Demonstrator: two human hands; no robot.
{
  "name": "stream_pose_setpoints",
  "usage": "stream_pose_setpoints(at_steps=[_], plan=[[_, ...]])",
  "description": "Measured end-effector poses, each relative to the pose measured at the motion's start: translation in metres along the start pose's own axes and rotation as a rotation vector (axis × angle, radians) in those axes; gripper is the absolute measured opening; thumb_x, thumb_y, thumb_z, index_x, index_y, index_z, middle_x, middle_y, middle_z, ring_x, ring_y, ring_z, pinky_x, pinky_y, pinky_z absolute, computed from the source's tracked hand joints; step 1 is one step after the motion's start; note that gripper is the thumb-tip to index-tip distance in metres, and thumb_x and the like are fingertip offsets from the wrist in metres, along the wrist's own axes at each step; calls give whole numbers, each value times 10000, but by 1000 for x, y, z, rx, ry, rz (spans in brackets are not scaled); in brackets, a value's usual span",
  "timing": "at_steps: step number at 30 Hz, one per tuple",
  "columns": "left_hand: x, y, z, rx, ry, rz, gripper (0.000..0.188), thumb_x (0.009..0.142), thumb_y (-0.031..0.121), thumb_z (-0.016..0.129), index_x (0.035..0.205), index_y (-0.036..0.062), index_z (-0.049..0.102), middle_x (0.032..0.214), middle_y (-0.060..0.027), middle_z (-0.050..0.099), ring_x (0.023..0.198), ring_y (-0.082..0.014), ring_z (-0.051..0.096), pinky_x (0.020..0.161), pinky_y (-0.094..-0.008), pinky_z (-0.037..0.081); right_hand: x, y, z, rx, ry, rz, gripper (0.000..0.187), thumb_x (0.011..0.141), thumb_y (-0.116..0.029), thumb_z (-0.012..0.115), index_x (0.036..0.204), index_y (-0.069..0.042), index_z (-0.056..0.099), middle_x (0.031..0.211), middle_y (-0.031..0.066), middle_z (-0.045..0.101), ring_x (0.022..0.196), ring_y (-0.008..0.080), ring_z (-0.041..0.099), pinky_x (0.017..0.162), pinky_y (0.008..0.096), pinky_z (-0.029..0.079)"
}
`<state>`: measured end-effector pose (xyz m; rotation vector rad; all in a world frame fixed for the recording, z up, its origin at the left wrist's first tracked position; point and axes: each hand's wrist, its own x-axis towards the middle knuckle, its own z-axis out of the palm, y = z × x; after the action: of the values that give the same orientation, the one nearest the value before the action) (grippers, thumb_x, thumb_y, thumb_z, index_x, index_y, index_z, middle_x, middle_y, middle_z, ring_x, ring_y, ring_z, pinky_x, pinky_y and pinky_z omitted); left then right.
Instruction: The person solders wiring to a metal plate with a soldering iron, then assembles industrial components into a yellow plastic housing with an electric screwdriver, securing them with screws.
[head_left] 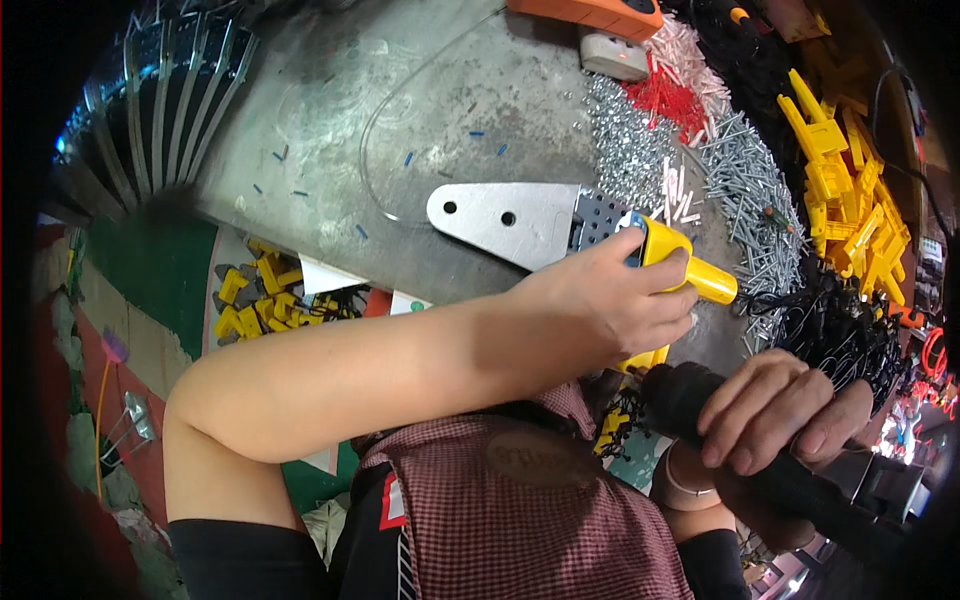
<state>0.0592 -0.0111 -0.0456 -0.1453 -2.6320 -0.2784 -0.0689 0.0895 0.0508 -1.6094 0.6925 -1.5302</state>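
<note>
My left hand [618,295] is closed round the yellow handle of a plastic-pipe welder [515,222]. Its flat silver heating plate has two round holes and points left over the table; a dark perforated guard joins plate and handle. Part of the handle is hidden behind my fingers. In my right hand [765,410] is a black electric screwdriver [685,397], its fingers wrapped round the body. The screwdriver's tip meets the lower yellow part of the handle, just below my left hand. Whether a screw sits at the tip cannot be made out.
Silver nuts [620,125], long screws [750,190], red pieces [665,100] and pale pink pieces [690,55] lie piled right on the grey table [330,120]. Yellow shells [850,190] and black cables [840,325] lie farther right. An orange casing [590,10] is at the top.
</note>
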Motion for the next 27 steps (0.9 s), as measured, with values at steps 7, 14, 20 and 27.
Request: stream_pose_setpoints(at_steps=[7,14,20,27], plan=[[0,-1,-5,-71,16,0,483,764,229,653,1233,154,569,1270,14,555,1280,-207,424,963,-414,411,-4,3,18,-46,78,20,546,759,-434,774,1009,-71,452,686,49,611,530,192,621,490,294,524],[-8,-2,-3,-86,-54,4,669,706,277,729,1321,163,493,1365,-7,489,1337,-233,382,976,-453,368,-11,-18,43,-197,388,-71,682,739,-556,727,1098,-43,458,737,38,533,540,150,526,510,285,445],[2,2,-17,-84,-184,6,815,623,309,805,1345,160,459,1395,-20,454,1350,-242,360,963,-463,377,-23,-35,22,-274,423,-178,687,765,-523,693,1169,-28,442,766,26,492,563,123,478,567,251,398],[9,6,-13,-116,-177,-57,821,561,380,823,1287,163,507,1317,-3,501,1306,-239,396,945,-494,390,-29,-14,27,-269,613,-11,588,732,-516,750,984,-86,439,695,31,538,477,150,521,488,287,463]])
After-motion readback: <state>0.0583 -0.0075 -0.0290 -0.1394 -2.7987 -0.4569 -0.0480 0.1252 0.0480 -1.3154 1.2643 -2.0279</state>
